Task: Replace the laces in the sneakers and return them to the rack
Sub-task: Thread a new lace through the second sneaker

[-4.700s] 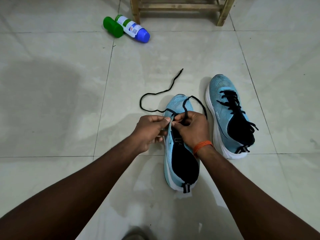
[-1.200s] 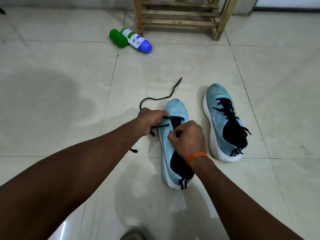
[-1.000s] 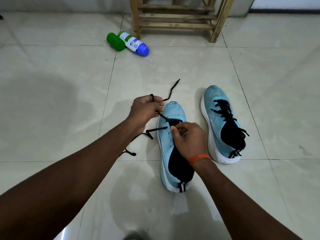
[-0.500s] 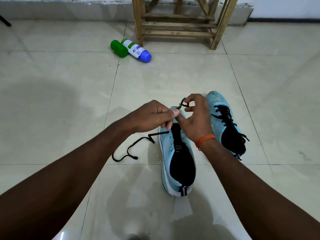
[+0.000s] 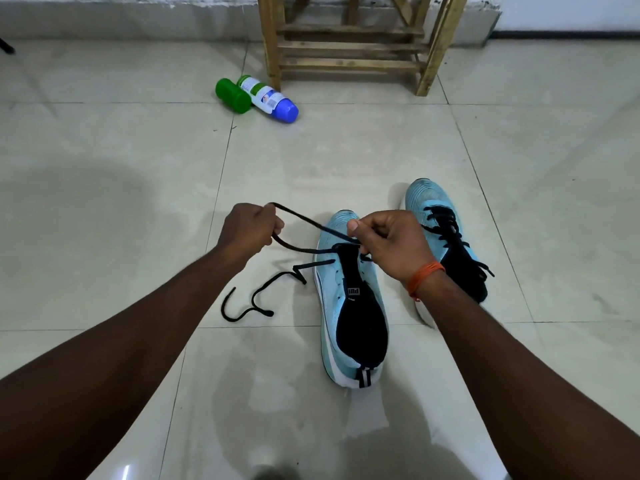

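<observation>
1. Left hand [image 5: 247, 233]: fingers curled round a loop of the black lace [image 5: 313, 223], which is held up off the floor [image 5: 138, 150].
2. Right hand [image 5: 391, 247]: thumb and forefinger pinch the same lace above the toe end of the near sneaker [image 5: 349, 306]. An orange band [image 5: 424, 273] sits on the wrist.
3. The near sneaker lies on the floor across a tile joint, toe toward the rack [image 5: 349, 46]. The lace's free tail trails on the floor just left of it.
4. The laced sneaker [image 5: 446, 237] stands just beside it on the right, well apart from the rack.
5. Handling, as judged: the lace is light, limp and flat, so it will likely twist or slide back through an eyelet if slack. It is best taken near its stiff tip. The sneaker looks light and soft-sided, and may shift under a pull unless steadied.
6. Hidden: the right hand covers the front eyelets, so which holes the lace passes through cannot be told. The lace tip in that hand is not visible.
7. Cut off: the rack's upper shelves are out of view, and the laced sneaker's heel side is behind the right forearm.
8. Two bottles [image 5: 258, 98] lie by the rack's left leg.
</observation>
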